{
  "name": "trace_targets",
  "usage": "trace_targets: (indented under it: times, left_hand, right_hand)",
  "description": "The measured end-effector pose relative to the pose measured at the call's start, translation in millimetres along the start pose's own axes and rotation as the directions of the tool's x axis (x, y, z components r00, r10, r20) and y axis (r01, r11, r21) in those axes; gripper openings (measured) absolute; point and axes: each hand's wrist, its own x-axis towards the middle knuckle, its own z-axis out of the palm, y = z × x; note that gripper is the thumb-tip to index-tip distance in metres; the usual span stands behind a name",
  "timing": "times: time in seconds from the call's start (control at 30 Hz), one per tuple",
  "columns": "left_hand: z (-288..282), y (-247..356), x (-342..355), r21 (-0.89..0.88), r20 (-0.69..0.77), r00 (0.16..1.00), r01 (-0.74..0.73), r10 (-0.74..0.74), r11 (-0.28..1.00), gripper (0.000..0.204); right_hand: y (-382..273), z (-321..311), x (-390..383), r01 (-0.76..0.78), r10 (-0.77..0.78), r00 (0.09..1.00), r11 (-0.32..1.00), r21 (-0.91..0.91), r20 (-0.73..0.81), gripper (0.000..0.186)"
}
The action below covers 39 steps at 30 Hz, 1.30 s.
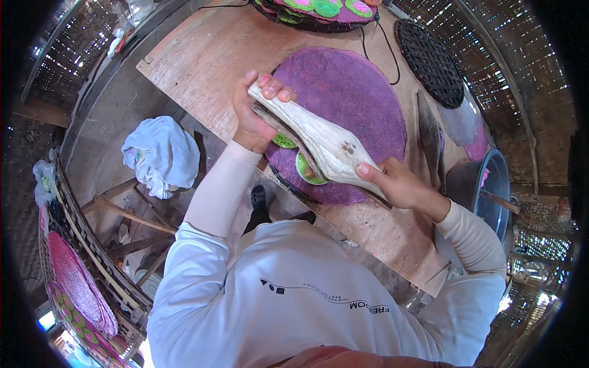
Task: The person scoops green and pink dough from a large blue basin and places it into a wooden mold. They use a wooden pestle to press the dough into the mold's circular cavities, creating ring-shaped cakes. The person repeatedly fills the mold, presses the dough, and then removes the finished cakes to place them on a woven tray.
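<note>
A long, pale, folded sheet, cloth or plastic, I cannot tell which, stretches between my two hands above the table. A darker flat edge, like a thin board, shows along its underside. My left hand is closed round its upper left end. At the lower right end my right hand grips it, thumb on top. Several small dark spots mark the sheet near my right thumb. Beneath it lies a large round purple mat. Partly hidden on the mat are a bright green disc and a pale-rimmed green round piece.
The wooden table runs diagonally. A tray of pink and green discs stands at the far edge, with a black woven tray to its right. A blue tub stands right; a cloth-covered bundle sits left.
</note>
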Motion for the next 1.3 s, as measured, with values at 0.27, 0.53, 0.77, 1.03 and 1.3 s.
trace_targets:
  times: [0.27,0.53,0.77,1.03,1.3]
  left_hand:
    - [26.9,-17.8,12.0,0.181,0.17,0.976,0.102,-0.134,0.978,0.073]
    - [74.0,-36.3,-23.9,0.958,0.286,0.934,-0.28,-0.214,0.055,0.051]
    - [67.4,-7.3,-50.3,0.923,-0.052,0.945,-0.078,0.324,0.377,0.031]
    - [59.5,0.6,-62.9,0.933,-0.117,0.879,-0.062,0.463,0.354,0.025]
    - [50.8,-1.6,-78.2,0.956,-0.176,0.876,0.043,0.45,0.29,0.036]
  right_hand:
    - [19.5,-20.3,-28.1,0.093,-0.074,0.988,0.986,0.139,-0.136,0.061]
    - [16.5,1.3,-6.5,0.194,-0.258,0.963,0.464,0.865,-0.077,0.053]
    - [33.3,60.1,51.6,0.514,-0.664,0.715,0.712,-0.478,-0.219,0.09]
    - [40.4,62.3,67.5,0.583,-0.661,0.672,0.75,-0.312,-0.335,0.099]
    - [81.0,35.1,19.1,0.35,-0.496,0.766,0.855,-0.382,-0.409,0.105]
